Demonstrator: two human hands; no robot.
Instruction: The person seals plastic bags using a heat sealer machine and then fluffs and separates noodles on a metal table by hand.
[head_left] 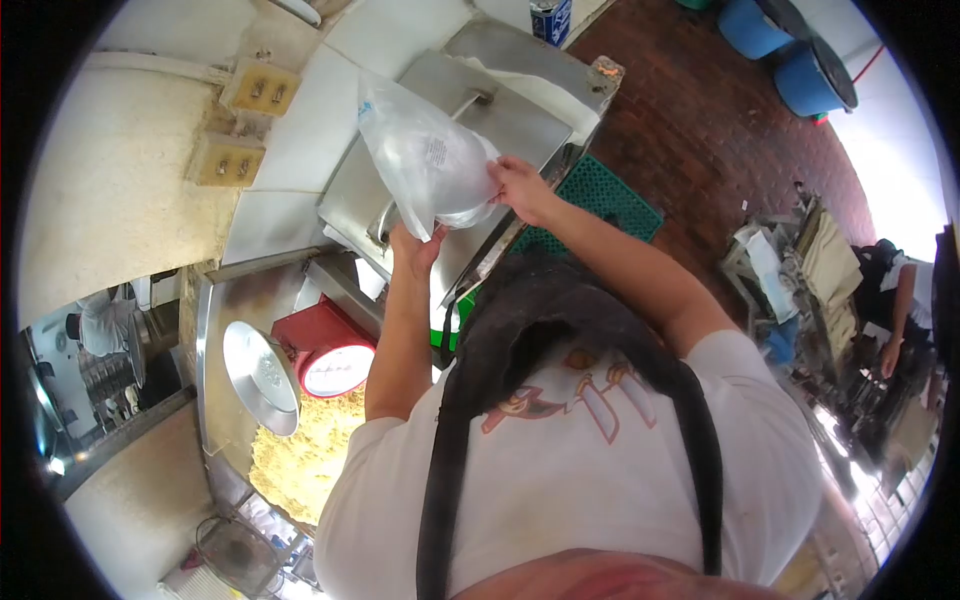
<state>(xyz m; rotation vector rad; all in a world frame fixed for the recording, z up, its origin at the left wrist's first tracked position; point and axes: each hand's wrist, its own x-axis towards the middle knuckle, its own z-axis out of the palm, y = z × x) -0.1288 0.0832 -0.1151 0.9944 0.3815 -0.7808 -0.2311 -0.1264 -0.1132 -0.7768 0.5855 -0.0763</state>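
Note:
A clear plastic bag (425,155) with small print on it hangs between my hands, above a steel surface with handles (350,190). My left hand (418,248) grips the bag's lower edge, near one of the metal handles. On the other side, my right hand (515,185) pinches the bag's edge between thumb and fingers. Something pale and rounded shows through the plastic, but I cannot make out what it is.
A red scale (318,345) with a round metal pan (262,378) stands by a heap of yellow food (305,460). A green crate (605,200) lies near the brick floor (690,130). Blue buckets (812,78) stand beyond. Another person (905,300) is at the far right.

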